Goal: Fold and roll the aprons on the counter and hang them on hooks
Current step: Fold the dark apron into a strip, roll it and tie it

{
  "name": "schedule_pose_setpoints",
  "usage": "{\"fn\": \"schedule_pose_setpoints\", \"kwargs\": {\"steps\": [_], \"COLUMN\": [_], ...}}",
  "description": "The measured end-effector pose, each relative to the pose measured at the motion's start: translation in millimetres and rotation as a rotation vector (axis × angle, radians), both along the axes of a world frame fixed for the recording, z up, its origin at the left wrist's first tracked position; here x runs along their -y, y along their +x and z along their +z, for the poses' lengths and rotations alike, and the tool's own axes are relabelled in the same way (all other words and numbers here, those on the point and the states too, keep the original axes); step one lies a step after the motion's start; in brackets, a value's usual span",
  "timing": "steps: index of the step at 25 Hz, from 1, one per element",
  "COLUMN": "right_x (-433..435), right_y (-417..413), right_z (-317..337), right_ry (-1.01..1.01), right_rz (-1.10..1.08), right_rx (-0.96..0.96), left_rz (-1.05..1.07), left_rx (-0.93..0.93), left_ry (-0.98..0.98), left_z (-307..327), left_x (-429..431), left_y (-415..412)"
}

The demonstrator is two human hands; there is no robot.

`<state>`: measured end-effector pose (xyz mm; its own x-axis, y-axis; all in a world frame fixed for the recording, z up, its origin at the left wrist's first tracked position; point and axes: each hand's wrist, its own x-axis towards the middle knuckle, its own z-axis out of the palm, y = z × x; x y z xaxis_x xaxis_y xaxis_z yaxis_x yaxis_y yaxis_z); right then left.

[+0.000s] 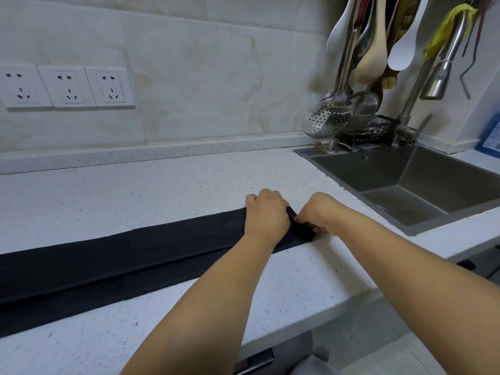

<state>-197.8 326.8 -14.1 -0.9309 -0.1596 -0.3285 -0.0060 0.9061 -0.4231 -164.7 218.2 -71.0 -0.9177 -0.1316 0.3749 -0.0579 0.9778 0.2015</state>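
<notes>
1. Nearest me, both bare forearms reach forward over the speckled white counter (297, 280).
2. The black apron (121, 261) lies flat on the counter, folded into a long narrow strip. It runs from the left edge of view up to the hands, and the left forearm crosses above it.
3. At the strip's right end, the left hand (266, 215) sits on top of the apron. Its fingers curl down over the far edge and hold the cloth.
4. Just beside it, the right hand (316, 212) pinches the apron's very end, which is turned up into a small tight roll between the two hands.
5. Beyond and to the right, I see a steel sink (351, 171) set into the counter, with a faucet (438, 77) behind it.
6. Farthest off, three wall sockets (67, 87) sit at the left, and utensils (370, 58) hang above the sink.
</notes>
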Motion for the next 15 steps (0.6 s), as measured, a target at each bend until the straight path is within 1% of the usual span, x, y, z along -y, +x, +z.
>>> {"fn": "schedule_pose_setpoints", "kwargs": {"steps": [1,2,4,6,7,9,10,12,14,15], "right_x": [3,7,14,19,21,25,27,27,26,25], "right_y": [-1,2,9,18,24,37,41,39,27,18], "right_z": [0,0,-3,-9,-13,-21,-22,-17,-12,-9], "right_ry": [0.036,0.083,0.132,0.135,0.163,0.263,0.308,0.309,0.213,0.110], "right_rz": [0.002,0.027,0.083,0.119,0.145,0.283,0.349,0.403,0.324,0.229], "right_rx": [-0.006,-0.057,-0.206,-0.337,-0.410,-0.582,-0.612,-0.557,-0.358,-0.231], "left_rz": [0.021,0.035,0.029,-0.008,-0.036,-0.090,-0.105,-0.132,-0.128,-0.125], "left_rx": [-0.019,-0.032,-0.045,-0.009,0.035,0.185,0.246,0.294,0.235,0.201], "left_ry": [-0.023,-0.009,0.097,0.172,0.162,0.067,0.045,0.016,0.026,0.024], "left_z": [1,0,-2,0,5,14,15,7,-5,-8], "left_x": [0,0,2,9,12,18,20,24,25,25], "left_y": [0,0,1,4,7,14,17,26,37,41]}}
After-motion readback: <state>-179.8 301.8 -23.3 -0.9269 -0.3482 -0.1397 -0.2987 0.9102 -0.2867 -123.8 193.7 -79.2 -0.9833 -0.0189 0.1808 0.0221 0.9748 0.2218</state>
